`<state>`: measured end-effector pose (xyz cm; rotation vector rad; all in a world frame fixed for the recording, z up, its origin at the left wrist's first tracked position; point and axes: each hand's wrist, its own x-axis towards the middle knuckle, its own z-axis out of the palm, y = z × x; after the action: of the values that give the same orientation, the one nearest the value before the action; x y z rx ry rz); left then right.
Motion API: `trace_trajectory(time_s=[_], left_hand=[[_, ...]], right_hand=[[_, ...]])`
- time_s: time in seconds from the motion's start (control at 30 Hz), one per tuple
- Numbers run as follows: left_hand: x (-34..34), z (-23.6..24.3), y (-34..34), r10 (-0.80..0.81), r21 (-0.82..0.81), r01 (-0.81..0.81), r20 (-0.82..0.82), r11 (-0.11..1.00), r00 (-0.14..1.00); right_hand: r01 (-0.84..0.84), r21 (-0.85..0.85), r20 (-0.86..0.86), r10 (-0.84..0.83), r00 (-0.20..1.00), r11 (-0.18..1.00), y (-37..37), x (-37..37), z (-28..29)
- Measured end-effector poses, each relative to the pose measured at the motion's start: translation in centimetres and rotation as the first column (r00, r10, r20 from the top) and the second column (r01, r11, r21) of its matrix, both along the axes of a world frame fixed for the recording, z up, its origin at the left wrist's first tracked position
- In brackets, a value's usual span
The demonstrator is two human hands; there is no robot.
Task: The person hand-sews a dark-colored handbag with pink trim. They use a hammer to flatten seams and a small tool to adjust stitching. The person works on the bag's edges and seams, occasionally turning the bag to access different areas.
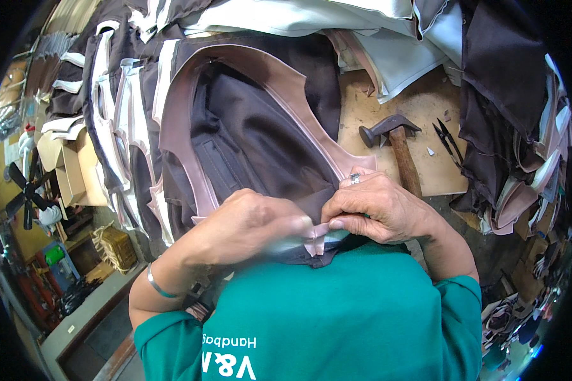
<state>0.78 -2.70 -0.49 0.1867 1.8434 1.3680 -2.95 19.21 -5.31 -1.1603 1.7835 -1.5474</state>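
A bag piece with a pale pink leather border (279,70) and dark brown lining (254,133) lies across the table in front of me. My right hand (381,206), with a ring on it, pinches the pink edge at its near end between thumb and fingers. Close beside it, my left hand (251,225) is closed at the same narrow pink strip (316,243); its fingertips are smeared by motion. The strip's end hangs between the hands, against my green shirt. A hammer (405,152) with a wooden handle lies just beyond my right hand.
Small black thread snips (449,143) lie right of the hammer on a wooden board (362,117) with leather scraps. More dark pieces with white edges (130,114) are layered at left. Brown and pink pieces (499,82) hang at right. A black fan (27,195) stands far left.
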Motion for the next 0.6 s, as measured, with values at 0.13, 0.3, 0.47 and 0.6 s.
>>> trace_trajectory(time_s=[0.13,0.3,0.47,0.6], left_hand=[[-0.2,-0.3,0.2,-0.102,-0.037,0.095,-0.238,0.995,0.966],[0.0,0.3,0.5,-0.155,-0.119,0.121,-0.341,0.985,0.927],[1.0,-0.5,0.4,-0.210,-0.242,0.114,-0.422,0.963,0.882],[1.4,0.0,0.6,-0.259,-0.313,0.111,-0.482,0.943,0.837]], right_hand=[[-0.014,-0.012,0.081,0.015,0.997,1.000,-0.1,-0.2,-0.1],[-0.064,0.100,0.075,0.056,0.996,0.993,-0.7,0.4,0.4],[-0.026,0.080,-0.019,0.027,0.999,0.996,-0.7,0.8,-0.3],[-0.047,0.166,0.008,0.046,0.999,0.985,-0.9,0.8,0.4]])
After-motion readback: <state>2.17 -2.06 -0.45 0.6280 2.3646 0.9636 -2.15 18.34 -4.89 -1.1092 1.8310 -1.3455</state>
